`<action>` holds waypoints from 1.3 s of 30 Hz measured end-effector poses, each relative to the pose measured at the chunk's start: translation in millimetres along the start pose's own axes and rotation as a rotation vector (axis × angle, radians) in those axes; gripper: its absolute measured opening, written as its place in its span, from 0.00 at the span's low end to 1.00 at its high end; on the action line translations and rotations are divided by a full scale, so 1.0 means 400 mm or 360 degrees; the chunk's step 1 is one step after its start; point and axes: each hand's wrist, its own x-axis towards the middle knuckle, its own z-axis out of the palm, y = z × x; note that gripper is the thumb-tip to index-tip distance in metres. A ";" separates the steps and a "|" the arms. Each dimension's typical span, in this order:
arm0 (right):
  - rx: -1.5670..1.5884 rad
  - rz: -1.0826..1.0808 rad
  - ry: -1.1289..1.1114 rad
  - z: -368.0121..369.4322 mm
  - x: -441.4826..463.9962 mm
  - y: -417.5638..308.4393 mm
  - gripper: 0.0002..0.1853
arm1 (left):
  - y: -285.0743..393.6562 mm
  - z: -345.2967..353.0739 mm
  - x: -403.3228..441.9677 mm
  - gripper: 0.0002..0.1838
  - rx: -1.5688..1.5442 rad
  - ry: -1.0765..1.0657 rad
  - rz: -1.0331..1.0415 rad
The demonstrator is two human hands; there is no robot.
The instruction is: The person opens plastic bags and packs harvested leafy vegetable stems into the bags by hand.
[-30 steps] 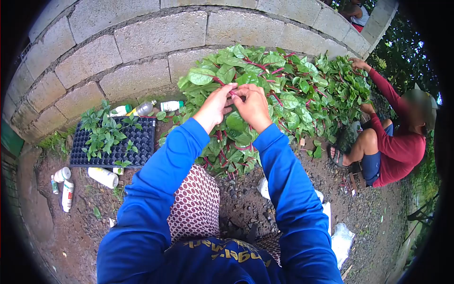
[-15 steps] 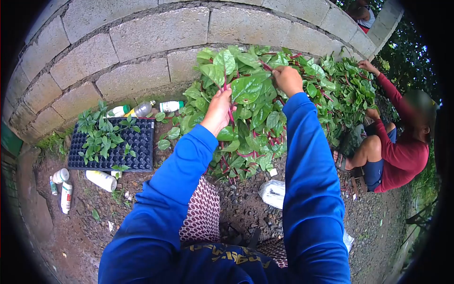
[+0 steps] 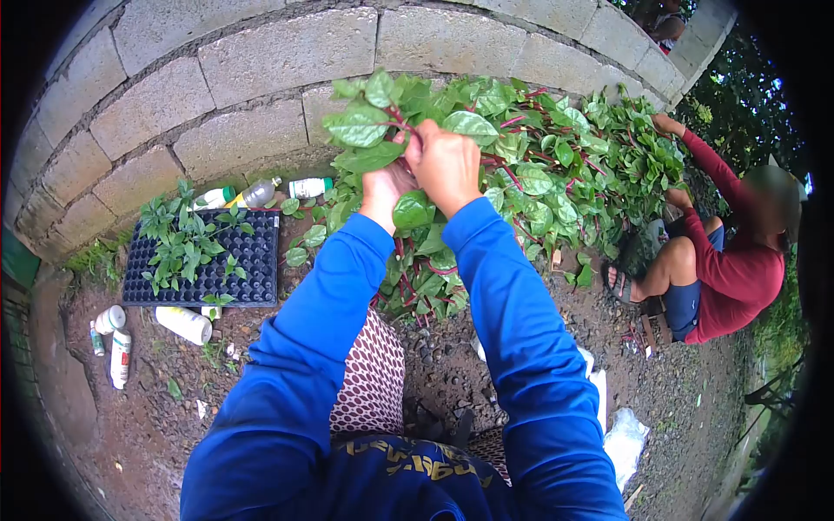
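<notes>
Red-stemmed leafy greens that look like Malabar spinach lie in a big heap along the foot of the wall. Over the heap's left part, my left hand is closed around some of the stems. My right hand meets it there, fingers closed on the same stems at the top of the left hand. Broad green leaves stick out to the left above my fists. The lower ends of the stems are hidden by my hands and the leaves.
A concrete block wall runs behind the heap. At left are a black seedling tray with seedlings and several bottles. A person in a red shirt crouches at right, hands at the heap. Plastic lies near my right arm.
My right hand has moved left and met my left hand, which shifted slightly left. The stems are now gathered between both hands. The other person has barely moved.
</notes>
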 end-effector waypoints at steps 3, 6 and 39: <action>0.0084 -0.0165 -0.0155 0.069 -0.044 -0.012 0.07 | 0.054 0.019 -0.048 0.17 -0.0180 0.0022 -0.0253; 0.0506 -0.0458 -0.0531 0.042 -0.024 0.022 0.13 | 0.080 0.008 -0.022 0.17 -0.0024 0.0149 -0.0153; -0.0953 0.0093 -0.0545 -0.035 -0.030 0.180 0.32 | 0.187 -0.081 0.016 0.14 0.0442 0.0681 0.0451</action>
